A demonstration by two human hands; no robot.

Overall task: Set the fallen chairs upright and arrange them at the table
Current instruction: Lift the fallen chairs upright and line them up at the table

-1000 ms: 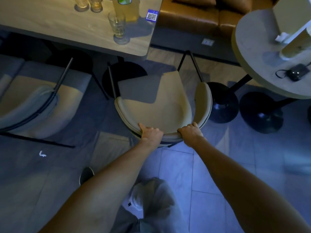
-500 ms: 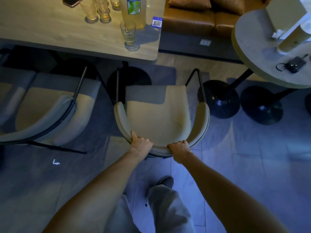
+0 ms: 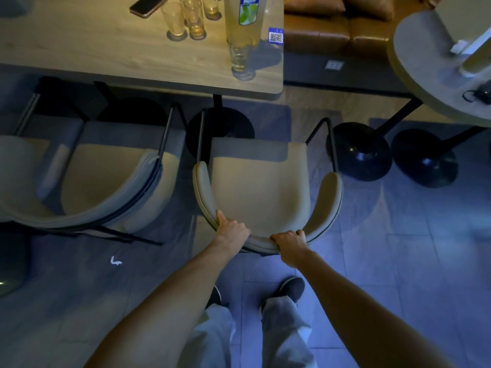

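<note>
The left hand [image 3: 231,231] and the right hand [image 3: 291,244] each grip the curved backrest of an upright beige chair [image 3: 260,192]. It faces the counter [image 3: 106,49], beside a second upright chair [image 3: 106,181]. On the counter, a glass [image 3: 240,59] near the edge holds a little pale liquid, with a tall bottle [image 3: 244,19] of yellowish drink behind it and two glasses [image 3: 175,22] with amber dregs farther left.

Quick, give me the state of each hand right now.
Left hand: closed, gripping the back of the chair.
Right hand: closed, gripping the back of the same chair.
</note>
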